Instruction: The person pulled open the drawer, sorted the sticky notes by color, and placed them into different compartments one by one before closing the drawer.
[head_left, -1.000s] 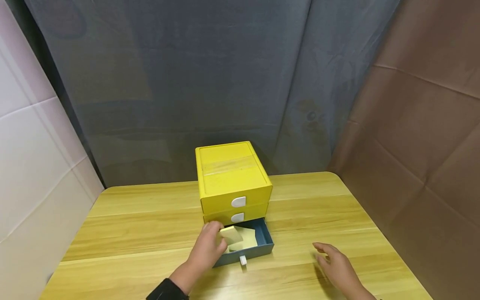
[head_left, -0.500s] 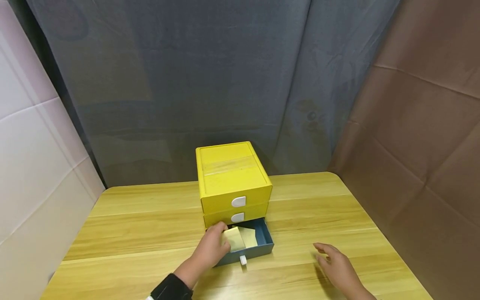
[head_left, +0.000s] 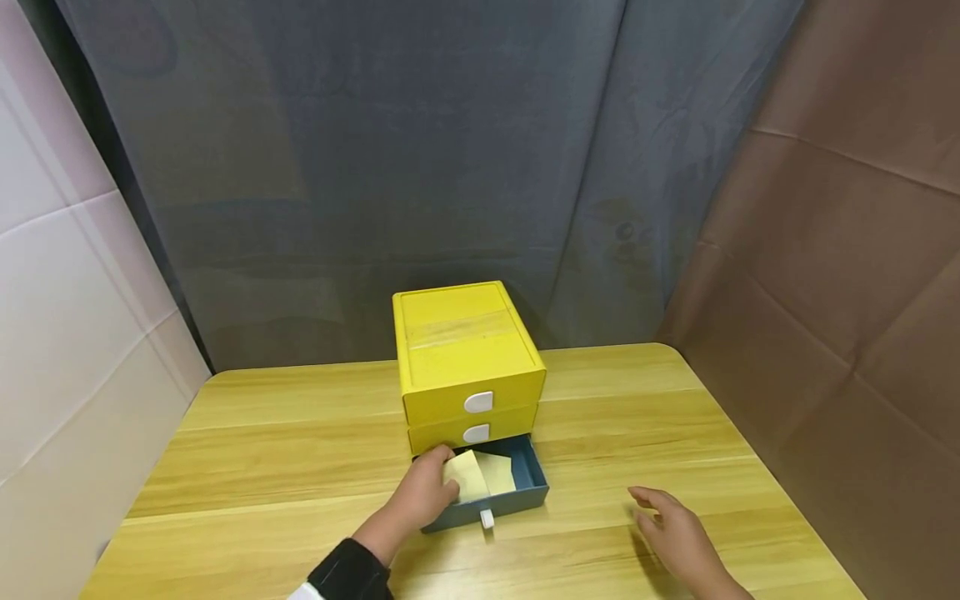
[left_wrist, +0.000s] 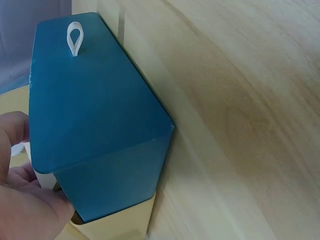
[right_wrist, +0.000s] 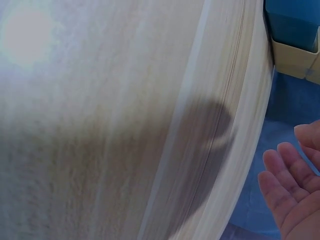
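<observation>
Change noted against the frame one second back: pale yellow pad (head_left: 467,475) then held tilted and raised above the blue drawer (head_left: 534,482); now lowered into the drawer, lying nearly flat on the second yellow sheet (head_left: 498,472) already inside. Left hand (head_left: 422,493) moved slightly inward with it. Fingers curled round the pad's left edge, grip not released. Judged: placing nearly finished, letting go outstanding, drawer not yet pushed in.

Right hand (head_left: 673,533): no real shift across the three head frames. Fingers relaxed and spread, holding nothing, hovering at or just above the wooden table (head_left: 285,467), well apart from the drawer. Right wrist view confirms loose, straight fingers (right_wrist: 282,175) and an empty palm.

Position of drawer: bottom of three, pulled out from the yellow drawer unit (head_left: 465,358); upper two drawers closed, unchanged. Left wrist view shows only the drawer's blue front (left_wrist: 95,110) with its white loop pull (left_wrist: 74,37), thumb at the corner; pad hidden there.

Markings: no brand, label or legible writing found on unit, drawer, pad or table. White half-round tabs (head_left: 477,402) on the closed drawers blank.
</observation>
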